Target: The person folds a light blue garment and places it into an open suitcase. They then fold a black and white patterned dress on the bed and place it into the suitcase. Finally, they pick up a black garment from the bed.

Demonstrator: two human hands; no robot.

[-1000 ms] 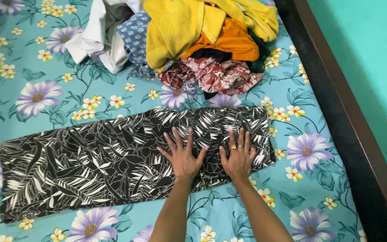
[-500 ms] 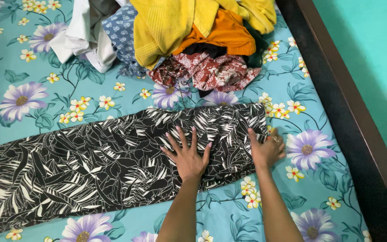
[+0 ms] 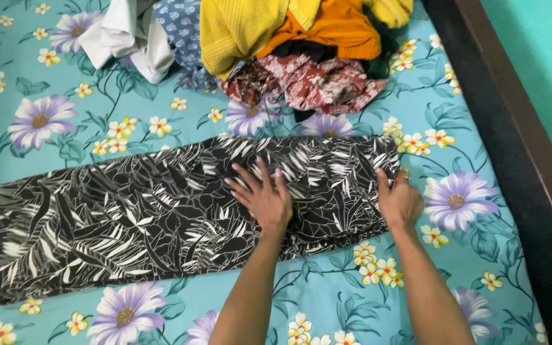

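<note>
A long black-and-white leaf-print cloth (image 3: 161, 217) lies folded flat across the middle of the frame, on a turquoise flowered bedsheet (image 3: 46, 83). The left hand (image 3: 264, 199) rests palm down on it right of centre, fingers spread and grasping nothing. The right hand (image 3: 398, 202) sits at the cloth's right end, fingers curled over that edge. A heap of clothes (image 3: 289, 45), yellow, orange and red, fills the upper middle. A dark bed frame (image 3: 512, 160) runs down the right side.

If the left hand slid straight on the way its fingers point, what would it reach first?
The left hand lies flat on the black-and-white leaf-print garment, fingers pointing up the bed. Past the garment's far edge comes bare floral sheet, then probably the red patterned cloth in the pile.
</note>
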